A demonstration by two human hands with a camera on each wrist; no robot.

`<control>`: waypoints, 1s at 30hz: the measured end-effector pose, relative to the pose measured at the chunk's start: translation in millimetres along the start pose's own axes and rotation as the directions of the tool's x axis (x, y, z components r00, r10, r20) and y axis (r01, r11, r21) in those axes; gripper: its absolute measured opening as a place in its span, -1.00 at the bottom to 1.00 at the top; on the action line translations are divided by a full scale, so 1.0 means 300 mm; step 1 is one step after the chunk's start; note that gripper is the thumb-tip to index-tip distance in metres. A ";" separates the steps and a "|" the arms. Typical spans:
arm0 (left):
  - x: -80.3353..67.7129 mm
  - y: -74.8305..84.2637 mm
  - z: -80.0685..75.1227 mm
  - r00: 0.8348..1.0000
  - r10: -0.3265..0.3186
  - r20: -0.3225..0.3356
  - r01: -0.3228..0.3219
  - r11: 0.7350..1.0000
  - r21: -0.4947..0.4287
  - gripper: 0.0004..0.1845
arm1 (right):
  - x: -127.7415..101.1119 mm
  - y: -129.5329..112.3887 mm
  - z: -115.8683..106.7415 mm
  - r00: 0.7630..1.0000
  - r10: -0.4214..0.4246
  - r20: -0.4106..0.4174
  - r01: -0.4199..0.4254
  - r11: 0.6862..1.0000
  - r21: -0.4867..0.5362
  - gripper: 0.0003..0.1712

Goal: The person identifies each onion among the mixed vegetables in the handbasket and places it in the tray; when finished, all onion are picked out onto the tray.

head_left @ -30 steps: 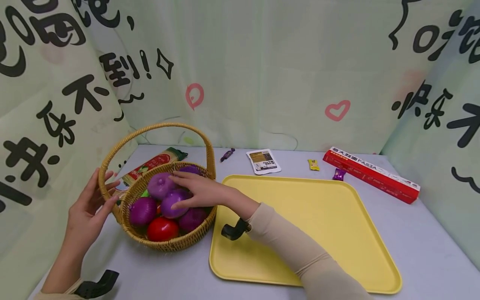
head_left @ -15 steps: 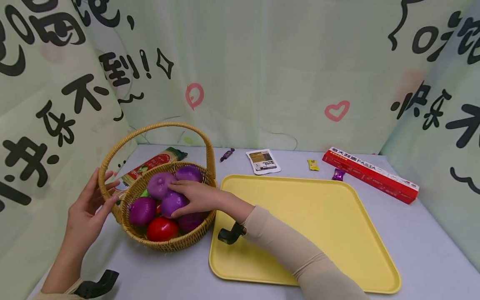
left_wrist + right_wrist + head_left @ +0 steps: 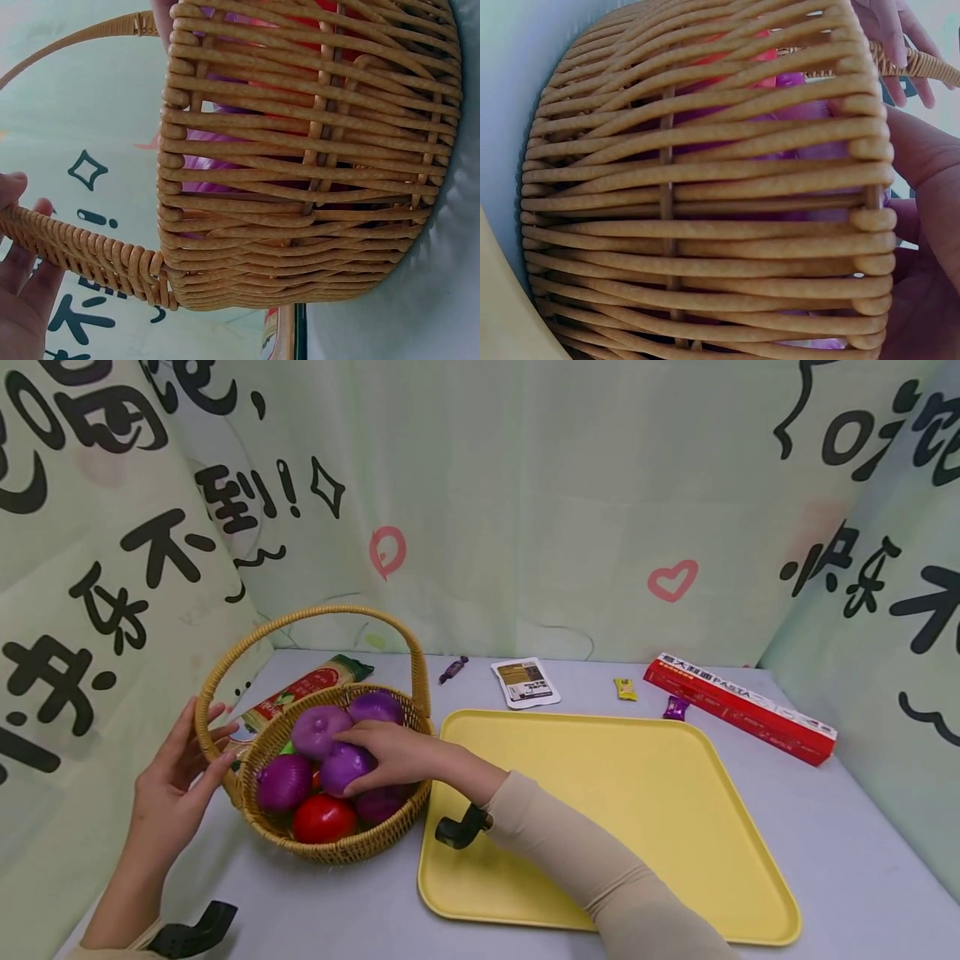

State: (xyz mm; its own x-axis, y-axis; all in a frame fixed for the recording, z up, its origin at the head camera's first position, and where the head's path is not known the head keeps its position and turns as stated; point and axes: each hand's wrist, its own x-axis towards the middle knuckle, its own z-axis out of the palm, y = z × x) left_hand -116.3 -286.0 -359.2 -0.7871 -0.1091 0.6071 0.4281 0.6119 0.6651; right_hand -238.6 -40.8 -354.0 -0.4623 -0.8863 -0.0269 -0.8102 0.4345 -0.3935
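Observation:
A wicker basket (image 3: 341,853) with a tall arched handle (image 3: 352,609) stands at the left of the table. My left hand (image 3: 171,793) holds the lower left part of that handle, thumb on one side and fingers on the other, as the left wrist view shows. Inside are several purple onions (image 3: 285,782), a red tomato (image 3: 325,818) and a bit of something green. From the right, my right hand (image 3: 401,755) reaches over the rim and grips a purple onion (image 3: 343,770) between thumb and fingers. In the right wrist view the woven wall (image 3: 765,232) hides most of this onion.
Right of the basket lies a yellow tray (image 3: 600,760), partly under my right forearm. Behind it are a dark candy (image 3: 453,669), a white-edged pouch (image 3: 526,683), a yellow candy (image 3: 626,689), a purple candy (image 3: 676,708) and a long red box (image 3: 738,708). A red packet (image 3: 303,689) lies behind the basket.
My right hand has drawn back slightly, off the rear onion, and its fingers have closed round the front one. The left hand and the basket stay in place.

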 end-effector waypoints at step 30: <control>-0.003 -0.003 0.001 1.000 0.015 -0.004 -0.015 1.000 -0.006 -0.07 | -0.050 -0.009 -0.070 0.993 -0.011 -0.120 0.016 0.999 0.038 -0.14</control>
State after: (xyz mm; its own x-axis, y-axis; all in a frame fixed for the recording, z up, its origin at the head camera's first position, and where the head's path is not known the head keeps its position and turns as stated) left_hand -116.3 -286.3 -360.5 -0.7787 -0.1027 0.6189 0.4428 0.6089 0.6582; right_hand -237.1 -25.2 -333.2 -0.4930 -0.8656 0.0876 -0.8031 0.4140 -0.4285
